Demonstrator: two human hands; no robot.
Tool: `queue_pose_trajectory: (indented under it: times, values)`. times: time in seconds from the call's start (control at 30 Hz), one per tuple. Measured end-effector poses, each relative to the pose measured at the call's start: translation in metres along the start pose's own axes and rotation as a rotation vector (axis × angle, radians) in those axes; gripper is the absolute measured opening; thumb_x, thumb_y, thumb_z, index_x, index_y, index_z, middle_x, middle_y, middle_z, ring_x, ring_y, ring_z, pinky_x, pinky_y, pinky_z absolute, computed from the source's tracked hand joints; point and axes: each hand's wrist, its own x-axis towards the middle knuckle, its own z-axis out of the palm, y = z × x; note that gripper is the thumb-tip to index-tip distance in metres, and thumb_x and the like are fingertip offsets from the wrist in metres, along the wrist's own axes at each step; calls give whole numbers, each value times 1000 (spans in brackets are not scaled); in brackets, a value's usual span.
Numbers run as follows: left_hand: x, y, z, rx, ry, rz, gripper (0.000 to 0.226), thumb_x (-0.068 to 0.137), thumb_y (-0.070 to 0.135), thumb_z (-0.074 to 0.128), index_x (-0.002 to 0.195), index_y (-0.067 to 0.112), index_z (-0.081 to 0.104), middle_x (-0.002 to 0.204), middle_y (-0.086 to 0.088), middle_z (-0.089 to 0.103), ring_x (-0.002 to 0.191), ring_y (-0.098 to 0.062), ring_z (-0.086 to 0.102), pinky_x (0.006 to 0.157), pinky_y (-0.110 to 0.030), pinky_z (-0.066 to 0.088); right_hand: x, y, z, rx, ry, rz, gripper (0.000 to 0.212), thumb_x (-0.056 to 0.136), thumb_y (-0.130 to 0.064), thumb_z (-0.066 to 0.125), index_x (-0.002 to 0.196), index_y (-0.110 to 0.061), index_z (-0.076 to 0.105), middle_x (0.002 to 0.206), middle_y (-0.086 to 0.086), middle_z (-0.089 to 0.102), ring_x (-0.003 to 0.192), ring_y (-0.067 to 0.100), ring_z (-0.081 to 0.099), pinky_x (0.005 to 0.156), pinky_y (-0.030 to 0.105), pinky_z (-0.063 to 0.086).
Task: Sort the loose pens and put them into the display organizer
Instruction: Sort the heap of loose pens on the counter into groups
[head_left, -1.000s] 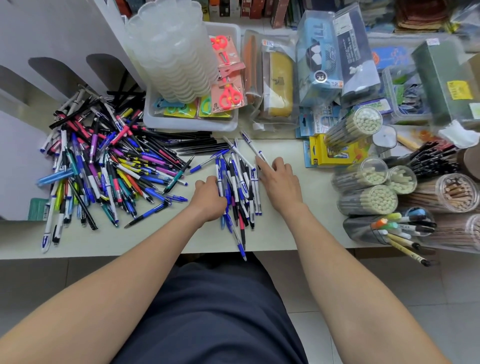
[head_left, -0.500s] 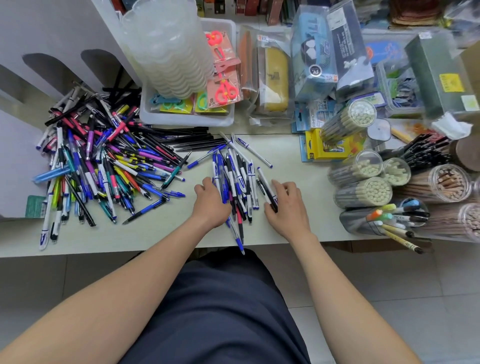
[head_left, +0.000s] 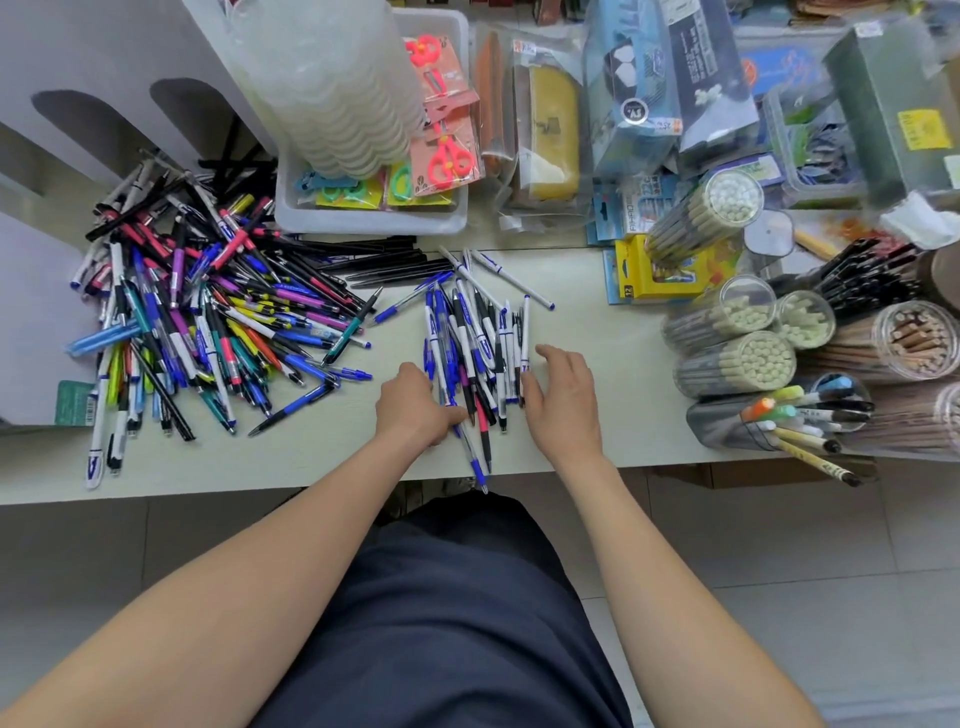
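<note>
Far left, a white arched stand (head_left: 104, 88) sits behind the table (head_left: 311, 462). It may be the display organizer, but I can't confirm that. Next is the mixed pile (head_left: 208, 322): loose pens of many colours, crossed every which way, well apart from both hands. Then my left hand (head_left: 415, 410), knuckles up and fingers curled in against the left edge of the small bundle (head_left: 478, 348). The back of the hand hides whether it actually grips any barrels, so I can't tell. The bundle lies between the hands and is mostly blue-and-white pens running roughly parallel, tips toward me, a few overhanging the table's near edge. My right hand (head_left: 563, 400) is released, with fingers relaxed and the thumb side touching the bundle's right edge. Handling call: each pen is light, stiff, smooth plastic and not fragile, but they're round, so they'll roll and fan out if squeezed unevenly. I'd best rake them square from both sides, then wrap the bundle around mid-barrel, not at the tips. The overhanging ones are the likeliest to drop. Right of the hands, clear tubs (head_left: 737, 364) of pencils lie on their sides, near but not touching.
</note>
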Motion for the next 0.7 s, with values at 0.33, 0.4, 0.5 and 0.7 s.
queue_pose_trajectory:
  times: [0.33,0.4,0.5,0.7]
  values:
    - [-2,-5,6,-10,91,115,41,90,40,82,76,16,52,77,-24,74,69,-39,73,77,-51,61,-53,-41,13,-397,-473,107,53,81,-57,84,86,-16,52,86,5,51,88,33,62,68,34,43]
    - [1,-8,5,2,95,113,40,92,38,79,74,8,59,71,-20,74,68,-36,72,77,-49,61,-48,-43,16,-347,-482,132,46,83,-44,86,90,-16,50,91,7,49,94,35,63,70,34,44]
    - [7,-13,4,-20,96,111,30,92,34,76,81,8,66,65,-11,72,69,-33,72,75,-49,64,-42,-46,15,-300,-504,151,40,79,-29,84,87,-13,49,92,10,53,89,36,62,67,34,44]
    - [9,-14,-2,-48,65,120,18,94,29,76,84,23,63,80,-8,76,81,-34,75,79,-50,65,-40,-55,13,-371,-525,112,33,79,-22,80,90,-12,51,101,11,57,83,32,56,66,33,43]
